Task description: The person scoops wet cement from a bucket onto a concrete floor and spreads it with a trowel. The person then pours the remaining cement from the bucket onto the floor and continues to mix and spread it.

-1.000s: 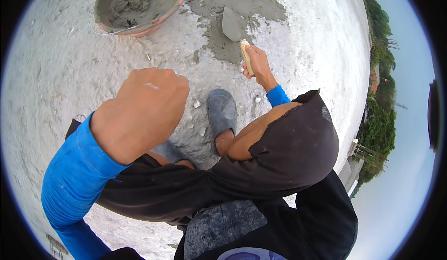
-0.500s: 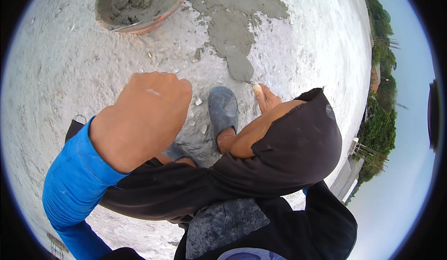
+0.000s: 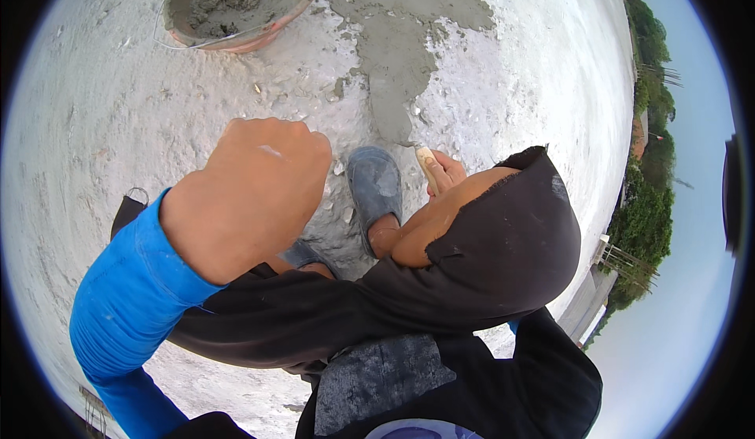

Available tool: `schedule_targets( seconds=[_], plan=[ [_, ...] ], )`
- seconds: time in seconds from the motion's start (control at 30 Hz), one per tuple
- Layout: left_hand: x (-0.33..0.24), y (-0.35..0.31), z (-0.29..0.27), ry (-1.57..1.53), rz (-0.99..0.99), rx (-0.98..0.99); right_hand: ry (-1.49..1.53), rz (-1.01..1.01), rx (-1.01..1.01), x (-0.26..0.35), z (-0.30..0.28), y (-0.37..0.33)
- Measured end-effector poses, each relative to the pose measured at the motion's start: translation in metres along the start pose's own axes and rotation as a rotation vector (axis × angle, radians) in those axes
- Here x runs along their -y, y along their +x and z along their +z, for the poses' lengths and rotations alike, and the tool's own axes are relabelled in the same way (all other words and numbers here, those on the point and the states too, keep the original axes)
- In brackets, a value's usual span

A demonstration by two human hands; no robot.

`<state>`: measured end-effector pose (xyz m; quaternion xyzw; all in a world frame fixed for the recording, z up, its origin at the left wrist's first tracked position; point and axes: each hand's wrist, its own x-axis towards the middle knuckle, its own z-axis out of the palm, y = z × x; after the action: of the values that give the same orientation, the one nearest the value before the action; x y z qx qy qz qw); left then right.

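Note:
My right hand (image 3: 447, 173) is closed around the pale handle (image 3: 425, 164) of a trowel, just beyond my right knee. The trowel's grey blade (image 3: 391, 116) lies flat at the near end of a wet mortar patch (image 3: 397, 46), its edges hard to tell from the mortar. My left hand (image 3: 250, 191) is a closed fist above my left leg, knuckles away from me. Nothing sticks out of it, and its finger pads are hidden. A blue sleeve (image 3: 130, 282) covers that forearm.
At the far left stands an orange bucket (image 3: 259, 36) with a wire handle, partly filled with grey mortar (image 3: 236, 2). My grey clog (image 3: 376, 191) rests on the rough pale concrete floor (image 3: 102, 124) between the hands. Trees (image 3: 649, 195) and sky lie beyond the floor's right edge.
My right hand and the trowel have shifted left and slightly nearer, with the blade now at a different slant. The left fist has barely moved.

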<state>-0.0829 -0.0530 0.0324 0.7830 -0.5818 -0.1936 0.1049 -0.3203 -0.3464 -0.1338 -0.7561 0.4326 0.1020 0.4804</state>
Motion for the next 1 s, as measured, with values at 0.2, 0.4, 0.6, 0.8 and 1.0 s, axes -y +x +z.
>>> schedule_targets(
  seconds=[0.2, 0.4, 0.6, 0.8, 1.0],
  plan=[
    [0.008, 0.0, 0.003, 0.022, 0.009, -0.02, -0.069, -0.004, 0.028, 0.029, -0.002, 0.034],
    [0.009, 0.0, -0.002, -0.01, -0.045, 0.046, -0.305, -0.018, 0.195, 0.023, -0.003, 0.014],
    [0.007, 0.013, -0.002, 0.019, -0.062, 0.12, -0.468, -0.384, -0.036, 0.022, -0.038, 0.1],
    [0.01, -0.005, -0.005, 0.009, -0.07, 0.028, -0.316, -0.025, -0.288, -0.002, -0.127, 0.136],
    [0.01, 0.007, -0.001, -0.006, -0.113, 0.098, 0.052, 0.068, -0.284, 0.032, -0.126, 0.135]
  ],
)
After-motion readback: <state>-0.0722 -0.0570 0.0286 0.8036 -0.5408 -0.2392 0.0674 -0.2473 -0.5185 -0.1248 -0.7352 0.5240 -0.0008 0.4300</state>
